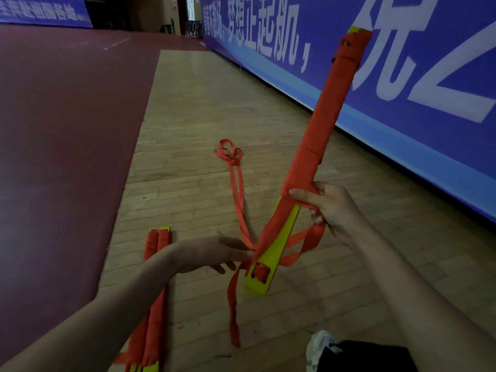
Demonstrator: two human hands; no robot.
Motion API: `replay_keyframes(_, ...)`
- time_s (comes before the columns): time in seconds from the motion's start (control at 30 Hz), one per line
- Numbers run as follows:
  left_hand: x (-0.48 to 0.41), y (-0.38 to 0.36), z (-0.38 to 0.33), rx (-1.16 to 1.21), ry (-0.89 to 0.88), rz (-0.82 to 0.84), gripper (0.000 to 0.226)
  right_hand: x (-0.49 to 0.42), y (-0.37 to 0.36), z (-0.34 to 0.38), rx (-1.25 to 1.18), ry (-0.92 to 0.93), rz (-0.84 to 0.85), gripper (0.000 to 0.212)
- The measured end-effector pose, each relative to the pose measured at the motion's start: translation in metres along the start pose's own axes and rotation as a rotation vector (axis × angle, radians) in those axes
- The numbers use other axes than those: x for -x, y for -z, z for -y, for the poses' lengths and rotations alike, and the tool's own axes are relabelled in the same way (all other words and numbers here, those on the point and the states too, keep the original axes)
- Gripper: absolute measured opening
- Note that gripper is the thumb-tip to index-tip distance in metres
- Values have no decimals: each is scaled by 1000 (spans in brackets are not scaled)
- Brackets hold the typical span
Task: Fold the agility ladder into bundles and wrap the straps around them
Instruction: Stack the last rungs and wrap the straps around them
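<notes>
A glossy blue banner (402,76) fills the right above a pale wooden floor (188,116). Slanting from upper right to lower centre, the bundle (319,135) of flat yellow plastic rungs is bound in orange woven strap except at its lower end, so wrapping looks nearly done. Wrapped bundles (154,242) lie lower left. The right hand (330,208) grips the bundle's middle, fingers curled round. The left hand (212,253), blurred, meets the limp loose strap (239,194); whether it pinches cannot be told. The next move is probably taut turns over the bare end.

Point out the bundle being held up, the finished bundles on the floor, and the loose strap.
held bundle (322,122): head view, on its red-wrapped middle.
finished bundles (157,318): head view, on the red wrapping below the forearm.
loose strap (230,154): head view, on its tangled far end.
</notes>
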State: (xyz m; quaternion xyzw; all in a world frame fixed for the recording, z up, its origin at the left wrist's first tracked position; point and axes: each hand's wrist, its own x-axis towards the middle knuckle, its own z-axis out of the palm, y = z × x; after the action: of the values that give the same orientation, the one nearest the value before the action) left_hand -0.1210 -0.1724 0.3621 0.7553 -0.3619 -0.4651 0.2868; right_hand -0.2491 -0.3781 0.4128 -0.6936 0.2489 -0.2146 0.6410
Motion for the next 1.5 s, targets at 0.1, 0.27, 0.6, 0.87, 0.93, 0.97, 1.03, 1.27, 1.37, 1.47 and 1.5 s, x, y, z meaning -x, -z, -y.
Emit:
replay_keyframes(0.1,2,1,2,78,-22,-23,28,-2,2,-1,0,15,-30,25)
replay_keyframes(0.27,-1,-7,3,471,39,-24,22,-1,5,1,21,39,-57,22)
replay_keyframes(0.6,3,-5,-14,1064,-99,-50,46,1,4,2,43,76,-67,22)
replay_keyframes(0.87,0,-25,-22,668,-336,-467,8,2,1,3,-4,70,-33,19)
replay_keyframes(0.93,0,-19,-25,682,-285,-573,17,4,-2,5,-23,51,-6,20)
replay_keyframes(0.97,0,-17,-26,657,-256,-609,22,6,-5,5,-38,48,11,20)
replay_keyframes(1.03,1,-17,-29,602,-221,-650,21,10,-12,6,-59,42,51,18)
replay_keyframes(1.27,2,-28,-40,601,-174,-521,21,14,-28,10,-90,53,105,15)
replay_keyframes(1.37,9,-29,-45,699,-120,-407,40,16,-30,11,-91,68,105,14)
replay_keyframes(1.47,22,-33,-59,722,-168,-307,43,16,-32,11,-94,82,69,16)
replay_keyframes(1.5,27,-36,-64,695,-195,-316,36,16,-32,10,-93,88,55,16)
